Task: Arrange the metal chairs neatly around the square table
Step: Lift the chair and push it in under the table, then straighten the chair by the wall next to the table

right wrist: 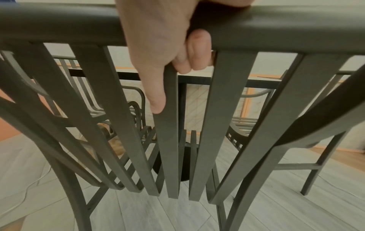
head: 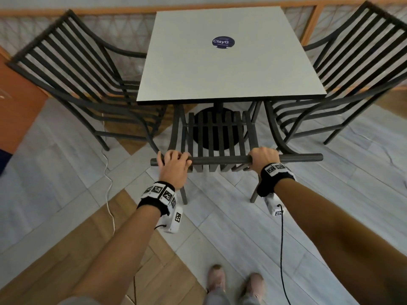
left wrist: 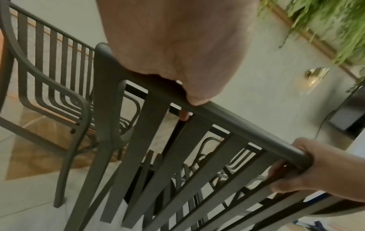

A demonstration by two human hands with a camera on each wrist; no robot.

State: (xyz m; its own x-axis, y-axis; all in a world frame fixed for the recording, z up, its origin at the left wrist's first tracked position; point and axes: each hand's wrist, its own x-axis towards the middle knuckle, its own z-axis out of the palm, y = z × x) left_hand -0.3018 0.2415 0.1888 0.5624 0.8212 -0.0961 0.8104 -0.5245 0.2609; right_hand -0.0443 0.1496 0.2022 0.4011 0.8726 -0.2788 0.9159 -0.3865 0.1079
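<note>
I see a floor [head: 275, 227] of pale grey planks with inlaid brown wood patches [head: 123, 219]. A white cable [head: 108, 179] trails across it. Behind runs an orange-framed lattice railing [head: 312, 25]. Green plants [left wrist: 326, 23] hang along a pale wall [left wrist: 266, 93].
</note>
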